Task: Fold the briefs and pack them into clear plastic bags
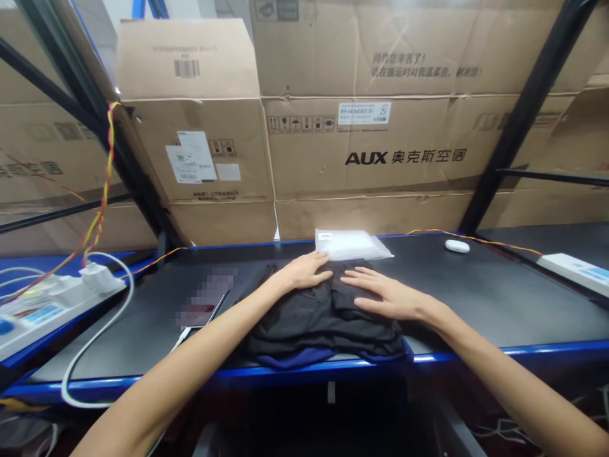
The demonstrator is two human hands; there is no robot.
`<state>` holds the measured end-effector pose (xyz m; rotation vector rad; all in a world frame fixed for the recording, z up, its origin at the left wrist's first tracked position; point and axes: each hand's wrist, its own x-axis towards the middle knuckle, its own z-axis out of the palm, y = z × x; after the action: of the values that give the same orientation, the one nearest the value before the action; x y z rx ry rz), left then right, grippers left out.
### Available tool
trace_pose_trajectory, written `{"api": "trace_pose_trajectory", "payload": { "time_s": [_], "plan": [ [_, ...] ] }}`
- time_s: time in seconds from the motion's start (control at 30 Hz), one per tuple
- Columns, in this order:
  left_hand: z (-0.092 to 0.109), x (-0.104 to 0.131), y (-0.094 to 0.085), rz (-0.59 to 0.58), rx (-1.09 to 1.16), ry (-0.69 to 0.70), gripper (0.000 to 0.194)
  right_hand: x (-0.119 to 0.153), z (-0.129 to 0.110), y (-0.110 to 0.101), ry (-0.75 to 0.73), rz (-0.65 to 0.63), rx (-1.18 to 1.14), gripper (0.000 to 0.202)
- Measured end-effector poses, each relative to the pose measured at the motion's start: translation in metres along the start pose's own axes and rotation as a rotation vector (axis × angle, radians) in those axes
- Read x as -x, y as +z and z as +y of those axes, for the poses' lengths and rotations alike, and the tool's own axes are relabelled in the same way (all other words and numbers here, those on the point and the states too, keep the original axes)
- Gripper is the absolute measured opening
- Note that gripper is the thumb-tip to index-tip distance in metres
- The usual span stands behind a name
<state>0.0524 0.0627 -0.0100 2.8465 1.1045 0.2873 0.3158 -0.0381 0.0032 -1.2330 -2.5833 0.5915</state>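
A black garment (304, 320) with dark blue showing along its near edge lies on the black table, reaching the front rim. My left hand (304, 271) rests on its far part, palm down with the fingers stretched out. On the garment's right side lies my right hand (387, 293), flat and with its fingers apart. Neither hand grips anything. Just beyond the garment is a clear plastic bag (349, 244) with a small white label; the left fingertips come close to its near edge. Whether they touch it I cannot tell.
A phone (207, 304) on a white cable lies left of the garment. Power strips (52, 308) stand at the left and right. A small white case (457, 246) sits at the back right. Cardboard (309, 158) walls the back, between black metal posts (518, 120).
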Motion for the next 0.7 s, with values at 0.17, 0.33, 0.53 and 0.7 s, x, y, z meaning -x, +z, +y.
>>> {"api": "trace_pose_trajectory", "payload": {
  "time_s": [0.17, 0.33, 0.53, 0.7],
  "plan": [
    [0.007, 0.011, -0.010, 0.146, -0.054, 0.057, 0.052, 0.000, 0.000, 0.000, -0.015, -0.004, 0.012, 0.067],
    [0.019, 0.045, -0.028, 0.182, -0.109, 0.075, 0.049, -0.001, 0.001, -0.001, -0.017, -0.005, -0.005, 0.069],
    [0.022, 0.079, -0.013, 0.223, -0.063, 0.036, 0.048, -0.003, -0.001, -0.004, 0.000, -0.051, 0.027, 0.090],
    [0.025, 0.084, 0.001, 0.377, 0.000, 0.032, 0.034, -0.006, 0.000, -0.004, 0.004, -0.059, 0.047, 0.093]
  ]
}}
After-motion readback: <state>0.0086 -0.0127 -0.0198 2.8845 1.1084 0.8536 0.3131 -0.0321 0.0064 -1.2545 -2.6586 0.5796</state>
